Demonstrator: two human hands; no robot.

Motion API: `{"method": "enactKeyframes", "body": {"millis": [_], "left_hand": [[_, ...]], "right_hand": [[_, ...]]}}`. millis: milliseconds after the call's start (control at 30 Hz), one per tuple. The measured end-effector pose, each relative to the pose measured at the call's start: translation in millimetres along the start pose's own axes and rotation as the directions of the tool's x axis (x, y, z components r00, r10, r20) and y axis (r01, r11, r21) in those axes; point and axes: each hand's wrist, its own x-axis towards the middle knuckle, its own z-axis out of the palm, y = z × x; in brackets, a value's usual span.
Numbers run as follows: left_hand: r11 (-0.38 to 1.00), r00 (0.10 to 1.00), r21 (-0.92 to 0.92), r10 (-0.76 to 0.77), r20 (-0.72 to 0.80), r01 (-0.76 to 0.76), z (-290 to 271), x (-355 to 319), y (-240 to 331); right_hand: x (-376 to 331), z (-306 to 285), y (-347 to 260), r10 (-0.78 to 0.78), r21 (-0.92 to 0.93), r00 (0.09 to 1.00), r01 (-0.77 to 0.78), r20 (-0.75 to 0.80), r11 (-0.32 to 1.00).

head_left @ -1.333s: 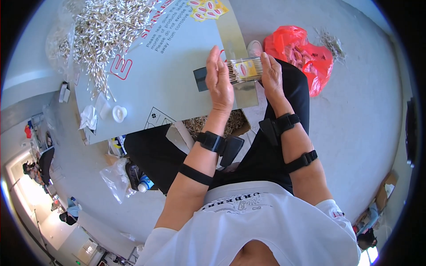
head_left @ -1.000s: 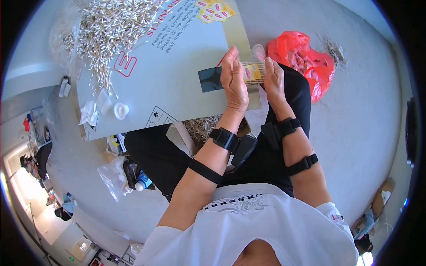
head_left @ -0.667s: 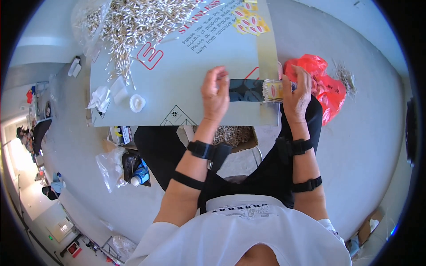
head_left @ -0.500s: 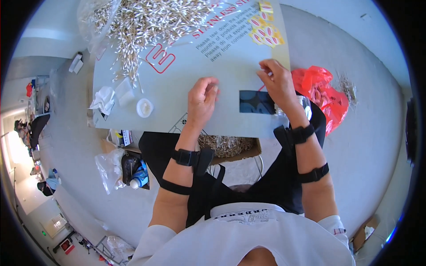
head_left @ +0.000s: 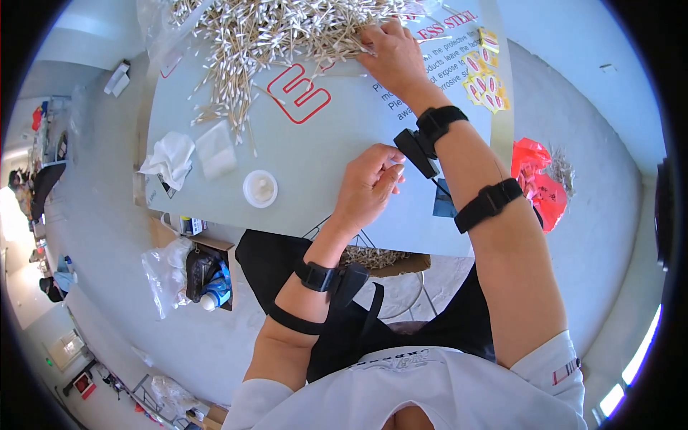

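Observation:
A large heap of cotton swabs (head_left: 287, 36) with white tips spreads over the far part of the grey table (head_left: 301, 154). My right hand (head_left: 396, 59) reaches to the right edge of this heap, with bent fingers and thumb around some swabs; its fingertips are partly hidden. My left hand (head_left: 369, 188) hovers over the near middle of the table, its fingers curled and the thumb pressed toward them. Whatever may be between them is too small to make out. Left of that hand stands a small round white tub (head_left: 260, 188) with pale stuff inside.
Crumpled white tissue (head_left: 172, 159) and a clear plastic box (head_left: 216, 148) lie at the table's left. Yellow stickers (head_left: 486, 84) are at the right edge. A dark flat piece (head_left: 444, 201) is partly under my right arm. A red bag (head_left: 548, 201) and a carton of swabs (head_left: 401, 266) are lower down.
My right hand has moved from the table's right side, far and leftward, to the swab heap. My left hand stays curled over the table's near middle. The view has shifted slightly.

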Motion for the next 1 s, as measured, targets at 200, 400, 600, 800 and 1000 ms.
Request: {"method": "enactKeyframes", "body": {"millis": [200,400,600,800,1000], "left_hand": [[0.948,0.986,0.290,0.156,-0.053,-0.134,-12.1,7.8,-8.3],[0.437,0.918,0.878,0.397,0.005,-0.194,-25.1,14.0,8.3],[0.570,0.910,0.794,0.412,-0.056,-0.209,-27.8,12.3,13.8],[0.469,0.906,0.854,0.424,0.008,-0.227,-16.6,13.6,10.8],[0.344,0.910,0.930,0.414,-0.028,-0.128,-22.9,12.5,5.2]], "right_hand": [[-45.0,-24.7,6.4,-0.017,0.140,1.000,0.014,0.021,0.990],[-104.9,-56.1,-0.1,-0.027,0.270,0.998,0.013,0.049,0.963],[-141.5,-80.2,-17.6,0.118,0.252,0.992,-0.105,-0.037,0.962],[-164.7,-75.6,-12.8,0.258,0.191,0.964,-0.241,-0.070,0.952],[-165.3,-75.0,-3.2,0.208,0.173,0.978,-0.203,-0.006,0.964]]}}
